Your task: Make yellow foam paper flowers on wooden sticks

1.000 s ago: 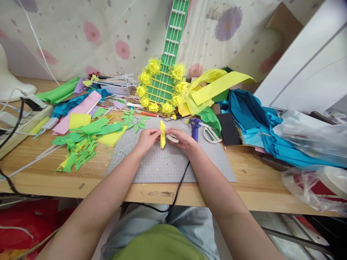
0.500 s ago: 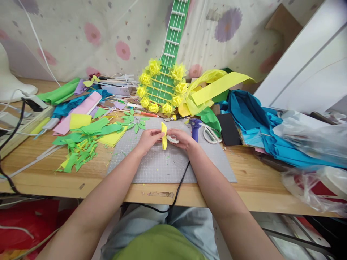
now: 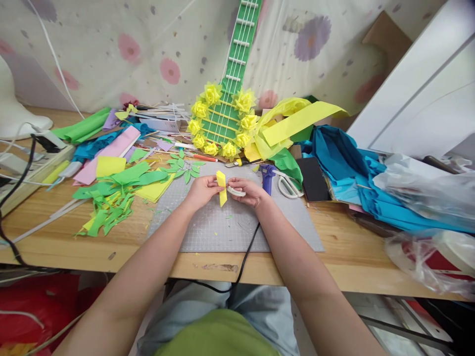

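Note:
Over the grey cutting mat (image 3: 208, 232), my left hand (image 3: 203, 192) pinches a short folded strip of yellow paper (image 3: 221, 190) upright between thumb and fingers. My right hand (image 3: 250, 191) is closed round the white looped handles of scissors (image 3: 236, 192), just right of the strip. Their blades are mostly hidden, so I cannot tell whether they touch the paper. Behind my hands stands a green paper guitar (image 3: 227, 116) with yellow paper flowers (image 3: 245, 100) round its body and white strings.
A purple glue gun (image 3: 266, 178), white-handled scissors (image 3: 290, 188) and a black phone (image 3: 315, 179) lie to the right. Green and yellow scraps (image 3: 111, 202) pile up at left. Blue paper (image 3: 341, 158) and a plastic bag (image 3: 430, 257) sit far right. A black cable (image 3: 248, 252) crosses the table edge.
The yellow strip has shifted slightly left and turned so more of its flat face shows. The scissors in my right hand have moved very little.

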The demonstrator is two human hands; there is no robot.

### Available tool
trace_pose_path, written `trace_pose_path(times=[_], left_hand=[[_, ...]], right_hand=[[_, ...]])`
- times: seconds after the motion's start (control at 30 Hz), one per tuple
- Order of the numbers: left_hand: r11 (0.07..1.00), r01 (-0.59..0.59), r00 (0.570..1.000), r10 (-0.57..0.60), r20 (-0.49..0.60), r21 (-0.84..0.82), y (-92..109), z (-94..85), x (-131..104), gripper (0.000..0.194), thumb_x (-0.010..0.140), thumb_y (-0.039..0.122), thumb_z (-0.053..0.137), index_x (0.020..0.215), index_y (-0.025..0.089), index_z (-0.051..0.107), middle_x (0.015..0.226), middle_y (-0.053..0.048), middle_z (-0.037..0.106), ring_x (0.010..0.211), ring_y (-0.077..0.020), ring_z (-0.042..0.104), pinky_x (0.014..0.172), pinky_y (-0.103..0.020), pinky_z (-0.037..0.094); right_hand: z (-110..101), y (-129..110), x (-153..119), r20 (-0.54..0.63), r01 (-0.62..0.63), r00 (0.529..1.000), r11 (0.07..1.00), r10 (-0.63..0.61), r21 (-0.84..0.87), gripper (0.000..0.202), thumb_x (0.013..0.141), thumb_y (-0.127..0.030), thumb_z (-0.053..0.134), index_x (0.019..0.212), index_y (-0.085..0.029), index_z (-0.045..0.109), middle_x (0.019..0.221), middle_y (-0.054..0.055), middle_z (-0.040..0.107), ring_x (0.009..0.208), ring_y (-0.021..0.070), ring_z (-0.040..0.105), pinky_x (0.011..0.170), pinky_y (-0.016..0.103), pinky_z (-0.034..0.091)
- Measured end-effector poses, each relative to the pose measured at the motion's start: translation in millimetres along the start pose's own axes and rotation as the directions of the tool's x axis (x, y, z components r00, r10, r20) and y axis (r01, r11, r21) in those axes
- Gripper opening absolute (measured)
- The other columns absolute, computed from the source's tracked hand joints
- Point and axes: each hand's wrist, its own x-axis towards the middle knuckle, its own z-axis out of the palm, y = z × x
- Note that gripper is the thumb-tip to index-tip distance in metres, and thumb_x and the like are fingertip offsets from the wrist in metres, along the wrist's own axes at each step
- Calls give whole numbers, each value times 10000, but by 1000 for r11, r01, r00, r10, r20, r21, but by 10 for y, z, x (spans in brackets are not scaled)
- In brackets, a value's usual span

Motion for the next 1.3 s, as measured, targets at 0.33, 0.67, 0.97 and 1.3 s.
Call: trace_pose_path(times=[0.33, 0.67, 0.97, 1.3], left_hand=[[999, -43, 999, 44, -31, 27, -11, 11, -17, 374, 526, 271, 731, 864, 133, 649, 861, -66, 689, 818, -197, 628, 799, -360, 475], [993, 20, 970, -48, -238, -119, -9, 4, 10, 295, 508, 233, 733, 755, 126, 612, 736, -35, 644, 708, -160, 598, 703, -325, 497], [944, 16, 926, -138, -350, -331, 2, -149, 77, 170, 562, 136, 666, 688, 122, 553, 705, -24, 586, 659, -120, 575, 715, -315, 504], [939, -152, 931, 32, -363, -308, -95, -96, 111, 245, 561, 191, 682, 761, 143, 548, 742, -7, 573, 702, -122, 573, 723, -307, 492]], right_hand=[[-1, 29, 49, 47, -7, 999, 990, 0, 141, 169, 754, 6, 451, 668, -139, 454, 474, -80, 356, 370, 6, 289, 390, 92, 295], [48, -31, -37, -68, 188, 982, 965, -178, 184, 106, 738, -128, 551, 833, -165, 523, 800, 30, 590, 741, 101, 577, 655, 212, 492], [120, -181, -412, 31, 192, 979, 851, -202, -489, 260, 654, -255, 672, 874, -173, 559, 858, 31, 603, 758, 113, 573, 701, 268, 476], [-783, -641, -1151, -433, -587, 706, -121, -559, -800, 216, 751, -266, 492, 891, -138, 594, 873, 117, 642, 800, 205, 592, 635, 267, 396]])
